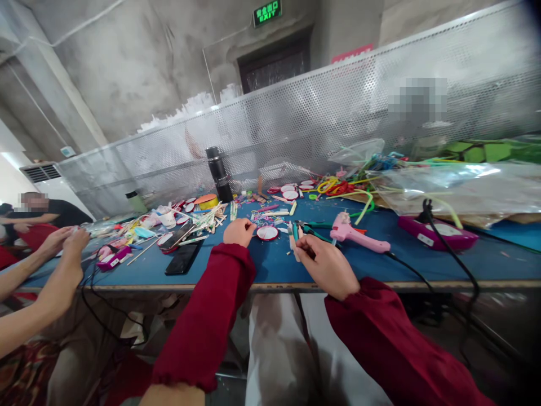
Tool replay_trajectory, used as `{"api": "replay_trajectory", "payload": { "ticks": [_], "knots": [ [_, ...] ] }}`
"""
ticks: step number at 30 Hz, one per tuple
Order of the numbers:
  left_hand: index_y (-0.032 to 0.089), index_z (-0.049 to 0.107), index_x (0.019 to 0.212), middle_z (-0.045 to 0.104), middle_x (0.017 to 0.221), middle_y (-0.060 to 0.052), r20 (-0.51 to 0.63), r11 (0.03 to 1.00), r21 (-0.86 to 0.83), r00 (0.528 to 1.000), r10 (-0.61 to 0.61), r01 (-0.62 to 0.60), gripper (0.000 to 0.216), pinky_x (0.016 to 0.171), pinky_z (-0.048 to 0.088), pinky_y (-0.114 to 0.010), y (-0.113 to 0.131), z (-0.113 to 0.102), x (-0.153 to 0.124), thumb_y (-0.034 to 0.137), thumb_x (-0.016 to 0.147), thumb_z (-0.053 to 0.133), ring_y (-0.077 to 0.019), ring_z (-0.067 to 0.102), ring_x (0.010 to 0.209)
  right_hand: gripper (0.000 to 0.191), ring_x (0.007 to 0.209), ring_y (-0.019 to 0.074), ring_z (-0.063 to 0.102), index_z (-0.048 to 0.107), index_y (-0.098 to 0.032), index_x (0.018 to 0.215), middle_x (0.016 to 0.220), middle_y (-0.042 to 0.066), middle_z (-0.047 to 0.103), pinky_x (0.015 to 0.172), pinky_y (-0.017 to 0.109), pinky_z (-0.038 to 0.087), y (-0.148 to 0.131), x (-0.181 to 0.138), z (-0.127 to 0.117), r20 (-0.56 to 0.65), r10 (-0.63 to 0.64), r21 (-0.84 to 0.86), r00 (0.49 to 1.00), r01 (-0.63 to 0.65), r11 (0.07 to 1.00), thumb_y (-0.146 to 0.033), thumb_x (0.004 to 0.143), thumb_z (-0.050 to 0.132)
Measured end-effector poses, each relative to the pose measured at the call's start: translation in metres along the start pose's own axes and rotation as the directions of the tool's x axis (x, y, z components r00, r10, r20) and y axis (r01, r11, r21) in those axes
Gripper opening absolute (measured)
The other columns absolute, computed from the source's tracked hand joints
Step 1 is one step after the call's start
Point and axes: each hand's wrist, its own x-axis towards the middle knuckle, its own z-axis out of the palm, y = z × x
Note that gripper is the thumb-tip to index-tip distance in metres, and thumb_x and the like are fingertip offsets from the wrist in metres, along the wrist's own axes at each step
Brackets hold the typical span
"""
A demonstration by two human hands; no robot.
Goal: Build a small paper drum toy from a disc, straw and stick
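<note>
My left hand (239,232) is closed in a pinch at the left rim of a small round white disc with a red edge (267,233), which lies on the blue table. What its fingertips hold, if anything, is too small to make out. My right hand (328,264) is closed, thumb and fingers on a short pale stick (293,239) that points up and away from me. Teal-handled pliers (315,230) lie just beyond the right fingers. Close by on the right rests a pink glue gun (359,235), its nozzle towards my right hand.
Left of me are a black phone (183,258), craft sticks (211,220) and a co-worker's hands (70,242). A black thermos (220,175) stands against the perforated metal screen (287,127). On the right are a purple box (438,232), a dark cable (459,265) and clear plastic bags (460,183).
</note>
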Motion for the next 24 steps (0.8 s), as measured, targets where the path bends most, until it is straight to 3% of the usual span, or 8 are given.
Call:
{"api": "replay_trajectory", "payload": {
  "ticks": [7, 12, 16, 21, 24],
  "knots": [
    [0.022, 0.074, 0.082, 0.071, 0.096, -0.010, 0.042, 0.996, 0.087, 0.999, 0.008, -0.011, 0.032, 0.078, 0.045, -0.029, 0.013, 0.007, 0.003, 0.049, 0.084, 0.059, -0.0215, 0.064, 0.089, 0.019, 0.069, 0.0162, 0.059, 0.057, -0.023, 0.082, 0.078, 0.000, 0.067, 0.063, 0.028, 0.037, -0.007, 0.000, -0.002, 0.006, 0.012, -0.034, 1.000, -0.012, 0.999, -0.037, 0.092, 0.049],
    [0.022, 0.076, 0.077, 0.073, 0.094, -0.012, 0.122, 0.992, 0.122, 0.991, -0.053, 0.038, 0.026, 0.078, 0.047, -0.032, 0.017, 0.010, 0.010, 0.045, 0.080, 0.064, -0.0253, 0.067, 0.088, 0.019, 0.066, 0.0154, 0.058, 0.057, -0.023, 0.080, 0.077, 0.000, 0.067, 0.061, 0.027, 0.036, -0.006, 0.000, -0.002, 0.011, 0.001, -0.047, 1.000, -0.001, 0.999, -0.036, 0.092, 0.049],
    [0.020, 0.073, 0.072, 0.073, 0.088, -0.013, 0.148, 0.991, 0.119, 0.986, -0.079, 0.061, 0.015, 0.076, 0.047, -0.033, 0.022, 0.009, 0.015, 0.031, 0.079, 0.065, -0.0261, 0.068, 0.085, 0.018, 0.067, 0.0153, 0.058, 0.057, -0.023, 0.081, 0.077, 0.000, 0.067, 0.061, 0.027, 0.037, -0.005, 0.000, -0.002, 0.004, -0.005, -0.056, 1.000, 0.006, 0.998, -0.035, 0.092, 0.049],
    [0.020, 0.068, 0.091, 0.070, 0.103, -0.013, 0.005, 0.995, 0.074, 0.998, -0.070, 0.070, 0.021, 0.077, 0.047, -0.033, 0.026, 0.001, 0.005, 0.028, 0.091, 0.049, -0.0245, 0.066, 0.093, 0.018, 0.066, 0.0156, 0.058, 0.057, -0.023, 0.081, 0.076, 0.001, 0.066, 0.060, 0.027, 0.037, -0.004, -0.001, -0.002, -0.013, -0.016, -0.034, 1.000, 0.016, 0.999, -0.035, 0.091, 0.049],
    [0.021, 0.063, 0.094, 0.070, 0.099, -0.009, -0.105, 0.998, -0.067, 0.994, 0.003, -0.010, 0.018, 0.078, 0.046, -0.031, 0.026, -0.003, -0.009, 0.029, 0.093, 0.047, -0.0210, 0.065, 0.092, 0.015, 0.068, 0.0156, 0.058, 0.056, -0.023, 0.082, 0.077, 0.001, 0.066, 0.063, 0.028, 0.039, -0.002, -0.001, -0.001, -0.042, -0.006, -0.008, 0.999, 0.006, 1.000, -0.033, 0.090, 0.050]
  ]
}}
